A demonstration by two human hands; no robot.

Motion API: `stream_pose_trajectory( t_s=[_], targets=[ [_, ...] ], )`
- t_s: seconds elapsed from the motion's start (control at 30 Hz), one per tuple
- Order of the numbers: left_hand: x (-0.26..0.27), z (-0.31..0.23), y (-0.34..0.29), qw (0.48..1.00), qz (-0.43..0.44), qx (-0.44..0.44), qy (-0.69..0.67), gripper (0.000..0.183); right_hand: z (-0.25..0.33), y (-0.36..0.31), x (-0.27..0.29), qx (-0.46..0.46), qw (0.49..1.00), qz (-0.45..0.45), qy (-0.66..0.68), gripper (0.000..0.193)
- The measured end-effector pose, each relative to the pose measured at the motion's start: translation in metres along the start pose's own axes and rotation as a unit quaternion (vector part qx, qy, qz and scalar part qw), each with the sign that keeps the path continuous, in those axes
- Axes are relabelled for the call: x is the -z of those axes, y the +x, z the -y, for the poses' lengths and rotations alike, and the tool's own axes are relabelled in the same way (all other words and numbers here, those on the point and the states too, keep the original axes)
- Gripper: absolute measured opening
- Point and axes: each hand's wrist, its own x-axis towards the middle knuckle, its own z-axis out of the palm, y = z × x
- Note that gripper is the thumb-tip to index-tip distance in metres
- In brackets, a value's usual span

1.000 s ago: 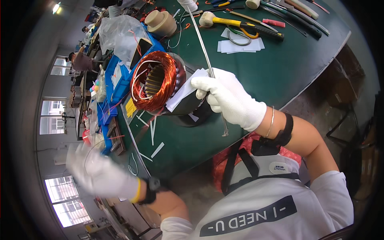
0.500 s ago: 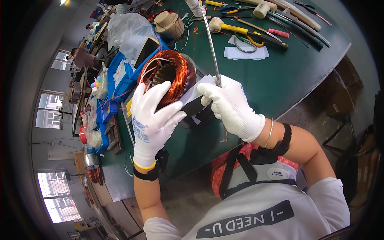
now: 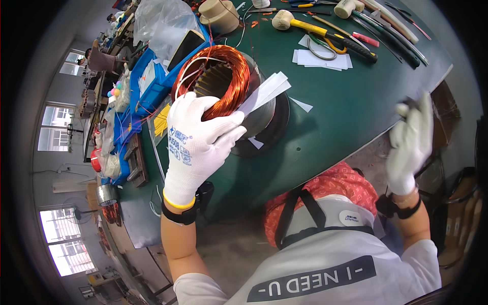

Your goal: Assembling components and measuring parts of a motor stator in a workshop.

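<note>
A motor stator with a ring of copper winding stands on a dark round base at the table's left part. My gloved left hand grips the near side of the winding, its fingers bent over the copper. Several white paper strips stick out at the stator's right side, close to my left fingertips. Small white paper pieces lie beside the base. My gloved right hand, a little blurred, hovers off the table's right edge with fingers stretched out and nothing visible in it.
A yellow-handled mallet, scissors and white paper sheets lie on the green table. More tools are at the far right. Blue bins line the left side, with a clear plastic bag and beige cup-shaped part behind.
My right hand has let go of the long metal rod and moved far right, off the table. The rod no longer stands by the stator. My left hand has closed onto the winding.
</note>
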Motion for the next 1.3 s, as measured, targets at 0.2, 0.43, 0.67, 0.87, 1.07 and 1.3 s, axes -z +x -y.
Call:
stream_pose_trajectory(
  t_s=[0.2,0.43,0.67,0.87,1.07,1.3],
  targets=[
    [0.005,-0.011,0.014,1.0,0.018,0.0,-0.001,0.03,0.041,0.035,0.014,0.312,0.808,0.323,-0.381,0.061],
    [-0.01,-0.016,0.013,0.998,-0.009,0.048,0.026,0.026,0.097,0.076,-0.012,0.376,0.675,0.404,-0.49,0.061],
    [-0.022,-0.017,0.013,0.996,-0.064,0.034,0.051,0.025,0.074,0.067,-0.028,0.319,0.717,0.433,-0.444,0.066],
    [-0.02,-0.025,0.013,0.995,-0.043,0.034,0.085,0.03,0.0,0.071,-0.039,0.18,0.833,0.467,-0.235,0.043],
    [-0.025,-0.026,0.009,0.997,-0.034,0.018,0.074,0.027,-0.012,0.081,-0.04,0.004,0.843,0.521,-0.133,0.031],
    [-0.019,-0.03,0.027,0.998,-0.014,0.008,0.065,0.024,-0.033,0.059,-0.032,0.023,0.869,0.484,-0.095,0.035]
  ],
)
